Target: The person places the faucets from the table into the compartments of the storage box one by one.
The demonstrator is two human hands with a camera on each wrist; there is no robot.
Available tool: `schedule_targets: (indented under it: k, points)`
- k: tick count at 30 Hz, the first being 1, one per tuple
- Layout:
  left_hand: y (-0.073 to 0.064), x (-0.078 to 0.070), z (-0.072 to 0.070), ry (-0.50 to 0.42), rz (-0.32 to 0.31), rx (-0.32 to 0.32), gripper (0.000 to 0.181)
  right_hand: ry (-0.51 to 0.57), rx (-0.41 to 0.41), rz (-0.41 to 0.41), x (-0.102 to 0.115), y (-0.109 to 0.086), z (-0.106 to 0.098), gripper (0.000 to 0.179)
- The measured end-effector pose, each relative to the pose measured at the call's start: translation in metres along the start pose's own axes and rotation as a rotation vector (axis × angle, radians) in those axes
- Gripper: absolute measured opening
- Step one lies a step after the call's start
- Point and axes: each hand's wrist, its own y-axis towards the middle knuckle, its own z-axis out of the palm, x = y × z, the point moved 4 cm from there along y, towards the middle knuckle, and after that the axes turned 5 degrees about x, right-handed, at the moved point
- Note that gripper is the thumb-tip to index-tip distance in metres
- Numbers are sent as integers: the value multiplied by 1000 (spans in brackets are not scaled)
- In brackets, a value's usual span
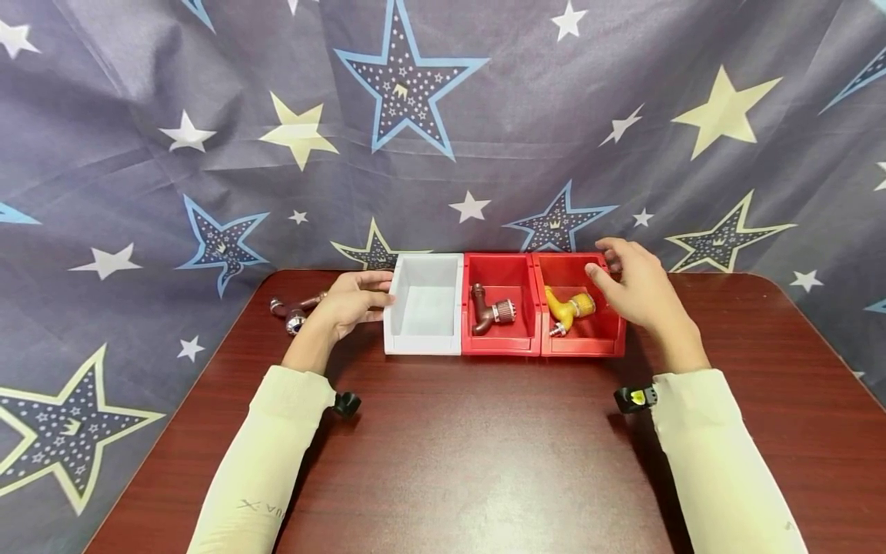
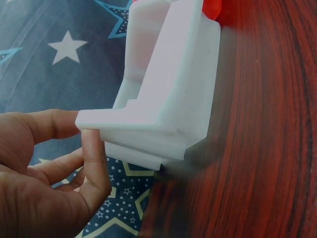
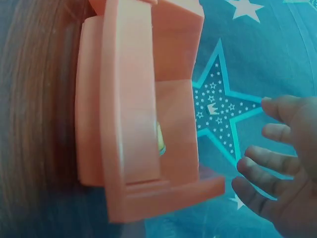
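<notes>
My left hand (image 1: 348, 302) touches the left side of a white bin (image 1: 424, 344) with its fingers, and in the left wrist view its thumb and forefinger are right at the bin's corner. My right hand (image 1: 638, 283) is spread beside the right red bin (image 1: 583, 346), with a gap to its wall in the right wrist view. That bin contains a yellow pipe-shaped piece (image 1: 566, 309) with a ribbed end. In the middle red bin (image 1: 501, 344) lies a brown pipe-shaped piece (image 1: 488, 314) with a silvery ribbed end. The three bins stand side by side.
Another brown piece (image 1: 280, 308) with a shiny metal ball end lies on the dark red-brown table (image 1: 471, 454), left of the white bin and partly behind my left hand. A grey star-patterned cloth (image 1: 498, 208) hangs just behind the bins.
</notes>
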Motion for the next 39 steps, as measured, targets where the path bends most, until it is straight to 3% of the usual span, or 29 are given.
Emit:
schedule_targets:
  k: [18,26,39]
  points:
    - [2,0,0,11,4,-11,57,15,-28,349,-34,-18,-9,52]
    - [2,2,0,11,1,-13,57,83,2,397,-43,-22,-6,51]
    - [3,1,0,11,1,-10,58,349,141,477,-55,-22,8,48]
